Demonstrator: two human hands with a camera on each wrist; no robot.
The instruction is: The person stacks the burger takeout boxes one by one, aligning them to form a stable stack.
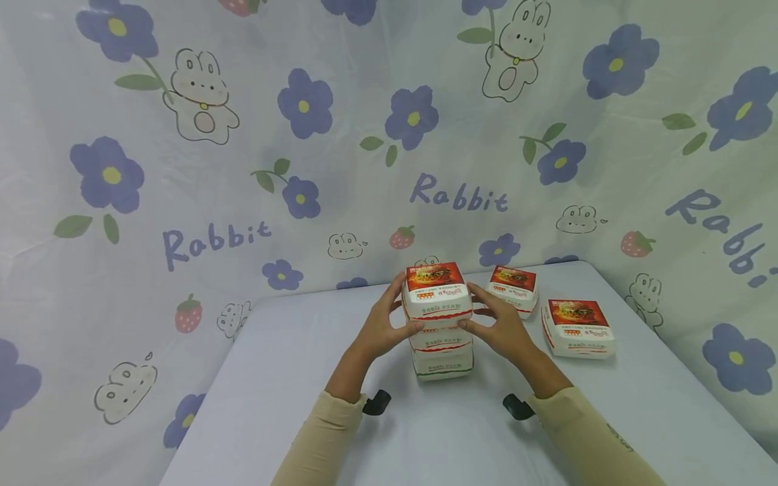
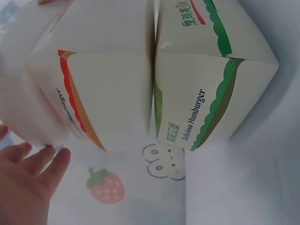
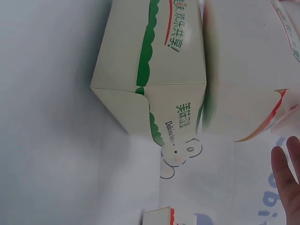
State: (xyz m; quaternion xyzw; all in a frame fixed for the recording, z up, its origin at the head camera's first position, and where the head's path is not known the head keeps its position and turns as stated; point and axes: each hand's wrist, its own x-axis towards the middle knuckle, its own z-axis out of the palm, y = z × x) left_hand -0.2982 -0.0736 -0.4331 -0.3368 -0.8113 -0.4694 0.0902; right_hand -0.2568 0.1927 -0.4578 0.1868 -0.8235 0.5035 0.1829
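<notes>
Three hamburger boxes are stacked near the middle of the white table. The top box [image 1: 436, 297] has a red burger print on its lid, and both hands hold it from opposite sides. My left hand [image 1: 384, 324] grips its left side, thumb at the front corner; my right hand [image 1: 504, 327] mirrors this on the right. Beneath it sits the middle box [image 1: 442, 341] with a red wavy line, upon a bottom box [image 1: 444, 366] with a green one. The left wrist view shows the bottom box [image 2: 201, 93] against the middle box [image 2: 108, 93]. Some fingers are hidden behind the top box.
Two more burger boxes stand to the right of the stack: one farther back [image 1: 513, 290], one nearer the table's right side [image 1: 579, 329]. A patterned curtain [image 1: 340, 169] hangs behind the white table [image 1: 292, 378].
</notes>
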